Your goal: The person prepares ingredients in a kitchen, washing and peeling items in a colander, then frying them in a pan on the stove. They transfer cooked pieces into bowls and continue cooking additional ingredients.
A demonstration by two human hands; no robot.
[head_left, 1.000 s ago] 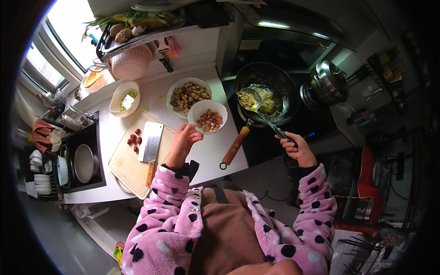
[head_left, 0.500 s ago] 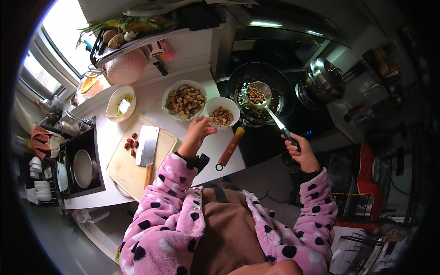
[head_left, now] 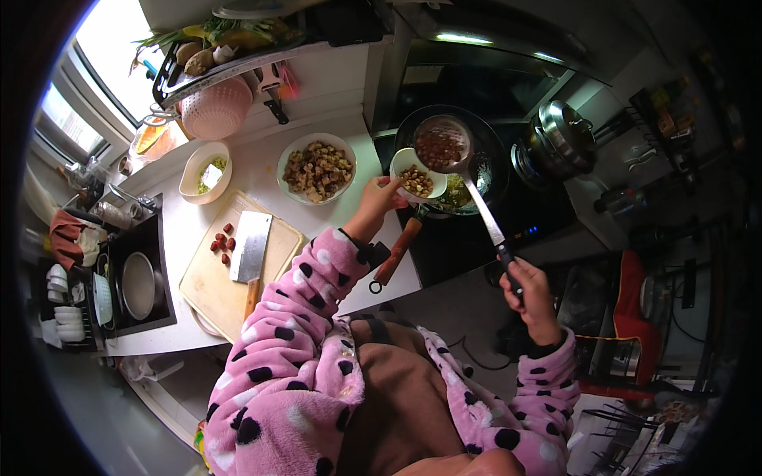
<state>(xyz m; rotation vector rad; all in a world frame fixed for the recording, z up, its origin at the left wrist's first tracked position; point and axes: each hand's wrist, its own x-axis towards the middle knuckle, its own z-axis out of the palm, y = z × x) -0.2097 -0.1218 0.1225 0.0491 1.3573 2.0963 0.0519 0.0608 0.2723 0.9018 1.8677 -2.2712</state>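
My left hand (head_left: 378,200) grips the rim of a small white bowl (head_left: 416,181) of browned bits, tilted over the near-left part of a dark wok (head_left: 486,189). My right hand (head_left: 524,285) is wrapped round the black handle of a metal skimmer (head_left: 444,141), whose head holds small reddish-brown pieces over the wok, right beside the bowl's rim. The wok's wooden handle (head_left: 401,244) points toward me. A larger bowl of browned chunks (head_left: 316,170) stands left of it. A cleaver (head_left: 252,242) lies on a cream cutting board (head_left: 208,293) beside several red dates (head_left: 225,242).
A steel pot (head_left: 556,143) stands right of the wok. An oval bowl (head_left: 205,174) with green bits is at the back left. A sink (head_left: 139,285) and dish rack (head_left: 70,325) are far left. A pink colander (head_left: 213,109) hangs below a shelf of vegetables (head_left: 200,59).
My left hand has moved up and right, carrying the small bowl from the counter over the wok. The skimmer has risen to the bowl's side, while my right hand has shifted down toward me.
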